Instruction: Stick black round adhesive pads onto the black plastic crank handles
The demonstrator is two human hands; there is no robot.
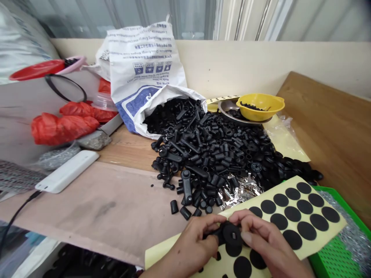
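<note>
Between my two hands is a black plastic part [232, 234] with a round disc face and a small slot in its middle. My left hand [199, 241] is closed on the part's arm-like side, thumb and fingers pinching it. At the disc's right edge, my right hand [261, 235] pinches with thumb and forefinger. Under both hands lies a yellow sheet [319, 239] with rows of round black stickers [307, 230]. Just beyond sits a large pile of black plastic parts [214, 154], along with small shiny metal clips [239, 189].
A white woven sack [147, 58] spills black parts onto the table. A yellow bowl [261, 106] rests over a metal dish [228, 108] at the back. Green basket [333, 255] at right holds silvery pieces. Red bags [63, 127] and a white power bank [68, 172] lie left.
</note>
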